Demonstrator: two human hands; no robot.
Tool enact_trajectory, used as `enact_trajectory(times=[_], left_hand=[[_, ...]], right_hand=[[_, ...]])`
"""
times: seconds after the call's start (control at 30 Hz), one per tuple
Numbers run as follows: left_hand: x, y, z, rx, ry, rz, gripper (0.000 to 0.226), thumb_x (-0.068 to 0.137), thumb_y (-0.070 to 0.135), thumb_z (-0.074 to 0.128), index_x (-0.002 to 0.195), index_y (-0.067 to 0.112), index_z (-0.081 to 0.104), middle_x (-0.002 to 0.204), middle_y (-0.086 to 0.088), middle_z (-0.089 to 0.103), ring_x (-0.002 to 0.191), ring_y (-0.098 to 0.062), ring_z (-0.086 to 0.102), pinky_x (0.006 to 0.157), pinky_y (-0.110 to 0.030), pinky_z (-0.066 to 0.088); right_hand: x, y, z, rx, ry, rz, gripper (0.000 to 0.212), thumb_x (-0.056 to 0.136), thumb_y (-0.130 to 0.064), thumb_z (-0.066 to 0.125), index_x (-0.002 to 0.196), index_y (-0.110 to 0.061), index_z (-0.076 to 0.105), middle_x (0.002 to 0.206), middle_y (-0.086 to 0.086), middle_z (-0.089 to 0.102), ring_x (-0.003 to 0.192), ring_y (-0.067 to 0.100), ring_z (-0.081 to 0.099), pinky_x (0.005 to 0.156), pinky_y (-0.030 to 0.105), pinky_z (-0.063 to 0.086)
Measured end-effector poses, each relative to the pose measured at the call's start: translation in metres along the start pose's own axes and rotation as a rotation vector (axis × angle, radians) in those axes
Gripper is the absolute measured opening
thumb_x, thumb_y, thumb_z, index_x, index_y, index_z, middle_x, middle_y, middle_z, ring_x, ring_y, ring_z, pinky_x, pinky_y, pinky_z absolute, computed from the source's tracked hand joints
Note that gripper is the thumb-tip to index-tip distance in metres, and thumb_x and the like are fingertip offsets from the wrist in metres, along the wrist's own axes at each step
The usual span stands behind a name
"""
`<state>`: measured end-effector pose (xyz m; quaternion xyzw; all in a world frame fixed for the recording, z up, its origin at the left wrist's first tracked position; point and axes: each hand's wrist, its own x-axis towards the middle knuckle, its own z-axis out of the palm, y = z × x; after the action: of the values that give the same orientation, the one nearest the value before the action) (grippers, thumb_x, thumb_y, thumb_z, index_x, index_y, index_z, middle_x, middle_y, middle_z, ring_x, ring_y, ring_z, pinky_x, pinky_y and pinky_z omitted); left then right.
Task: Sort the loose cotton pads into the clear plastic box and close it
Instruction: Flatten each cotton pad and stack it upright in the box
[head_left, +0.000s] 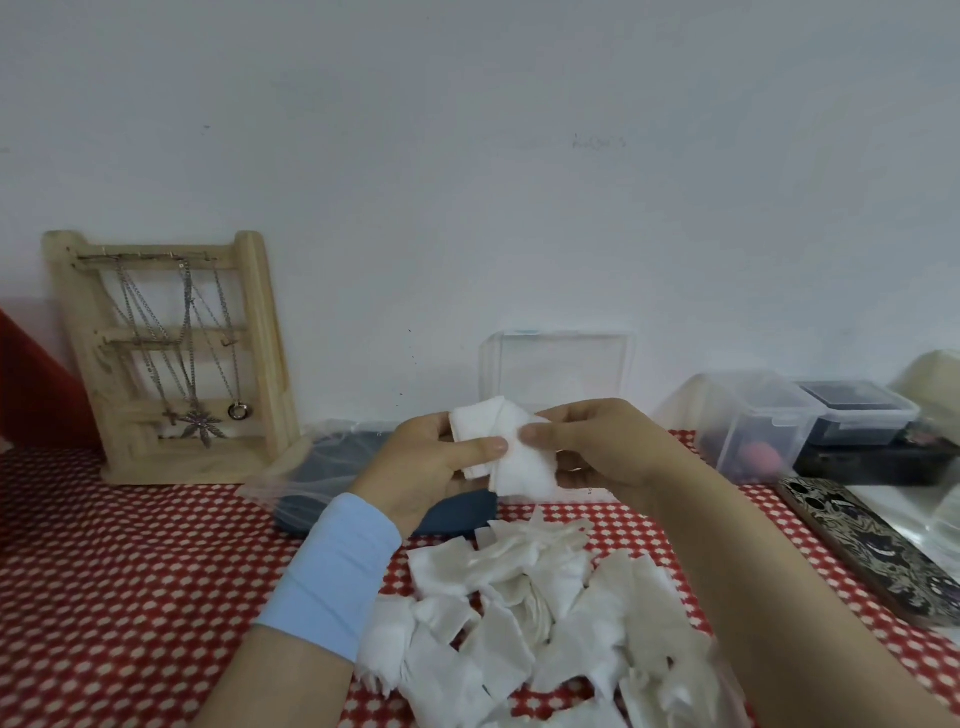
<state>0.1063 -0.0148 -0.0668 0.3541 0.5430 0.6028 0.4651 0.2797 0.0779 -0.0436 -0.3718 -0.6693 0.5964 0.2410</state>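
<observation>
Both hands raised over the cloth (130, 545), well above the pile (524, 618); left hand (426, 462) closed on a few pads (511, 447), thumb pressed across the face, fingers behind; right hand (587, 447) pinching the same pads at the right edge, thumb and forefinger closed; held so, apparently, to square the edges into a neat stack before loading. Box (558, 374) directly behind the hands, by the wall; lid upright and open, base hidden behind the hands, contents not visible; placed within short reach, presumably so each squared stack goes straight forward and down. Pile left loose and overlapping on the cloth just below the hands, near the right forearm; large share of pads unsorted, so task judged early to middle; closing not yet due. Blue band (337, 571) on the left wrist; purpose not evident. Noted nearby and clear of the work: wooden rack (171, 358) with chains at left; dark pouch (332, 467) under the left hand; other boxes (800, 421) and phone (872, 551) at right. Risk: thin pads likely to slip or fan apart if the pinch loosens during transfer.
</observation>
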Motion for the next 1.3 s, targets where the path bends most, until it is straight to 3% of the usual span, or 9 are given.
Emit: enact_trajectory(times=[0.1,0.27,0.43,0.53,0.8,0.97,1.1,1.2,1.3], left_hand=[[-0.002,0.0,0.006,-0.037,0.02,0.03,0.029,0.085,0.003,0.075,0.114,0.006,0.069,0.11,-0.009,0.076,0.1,-0.024,0.074,0.082,-0.035,0.062],[0.0,0.003,0.007,-0.172,0.098,-0.005,0.012,0.098,0.006,0.061,0.106,-0.001,0.066,0.105,-0.017,0.075,0.093,-0.026,0.075,0.071,-0.034,0.063],[-0.001,0.004,0.001,-0.003,0.144,0.021,0.011,0.096,0.007,0.065,0.104,0.002,0.07,0.098,-0.014,0.077,0.087,-0.025,0.076,0.067,-0.031,0.063],[-0.003,0.004,0.0,0.052,0.06,0.01,0.015,0.097,0.01,0.063,0.107,0.003,0.072,0.095,-0.012,0.079,0.085,-0.024,0.077,0.067,-0.029,0.061],[-0.007,0.007,0.007,-0.014,-0.022,-0.004,0.026,0.101,0.013,0.056,0.119,-0.002,0.068,0.103,-0.016,0.077,0.091,-0.025,0.076,0.071,-0.03,0.062],[-0.008,0.011,0.01,-0.059,-0.002,-0.044,0.041,0.1,0.037,0.057,0.113,0.0,0.068,0.103,-0.018,0.077,0.095,-0.03,0.075,0.078,-0.038,0.063],[-0.007,0.009,0.009,-0.052,0.075,-0.024,0.03,0.096,0.021,0.067,0.114,-0.003,0.069,0.1,-0.017,0.077,0.089,-0.027,0.077,0.07,-0.032,0.063],[-0.006,0.009,0.006,-0.132,0.119,-0.05,0.024,0.098,0.016,0.064,0.112,-0.003,0.067,0.101,-0.017,0.077,0.088,-0.027,0.077,0.067,-0.031,0.063],[-0.004,0.009,0.003,-0.178,0.168,-0.051,0.02,0.098,0.014,0.063,0.109,-0.002,0.066,0.104,-0.018,0.076,0.09,-0.028,0.075,0.067,-0.032,0.064]], right_hand=[[0.003,0.004,0.004,0.102,-0.075,0.056,0.034,0.083,-0.027,0.082,0.111,-0.01,0.073,0.101,0.006,0.079,0.092,0.024,0.076,0.079,0.038,0.062],[0.004,0.002,0.004,0.052,0.189,-0.113,0.011,0.088,-0.017,0.077,0.097,-0.011,0.076,0.096,0.007,0.078,0.088,0.023,0.075,0.074,0.036,0.064],[-0.004,-0.009,0.003,-0.046,0.23,-0.29,0.006,0.093,-0.016,0.072,0.095,-0.013,0.077,0.086,0.002,0.076,0.064,0.015,0.066,0.054,0.029,0.056],[-0.008,-0.012,0.006,-0.106,0.099,-0.24,0.008,0.087,-0.018,0.078,0.093,-0.013,0.078,0.079,0.003,0.076,0.058,0.021,0.059,0.052,0.028,0.05],[-0.006,-0.01,0.01,-0.159,0.177,-0.191,0.016,0.08,-0.016,0.086,0.09,-0.015,0.074,0.074,-0.002,0.071,0.044,0.006,0.054,0.047,0.023,0.045],[-0.005,-0.01,0.014,-0.242,0.225,-0.202,0.019,0.079,-0.02,0.087,0.089,-0.022,0.071,0.076,-0.005,0.069,0.055,0.008,0.06,0.052,0.022,0.05],[-0.008,-0.012,0.016,-0.283,0.185,-0.243,0.016,0.081,-0.022,0.085,0.091,-0.022,0.074,0.077,-0.006,0.072,0.051,0.006,0.061,0.051,0.023,0.052],[-0.008,-0.013,0.01,-0.272,0.2,-0.192,0.017,0.082,-0.02,0.085,0.095,-0.017,0.076,0.073,-0.001,0.076,0.052,0.014,0.069,0.063,0.033,0.063],[-0.007,-0.012,0.005,-0.254,0.232,-0.128,0.015,0.079,-0.018,0.086,0.088,-0.013,0.076,0.068,0.001,0.075,0.053,0.012,0.069,0.058,0.028,0.062]])
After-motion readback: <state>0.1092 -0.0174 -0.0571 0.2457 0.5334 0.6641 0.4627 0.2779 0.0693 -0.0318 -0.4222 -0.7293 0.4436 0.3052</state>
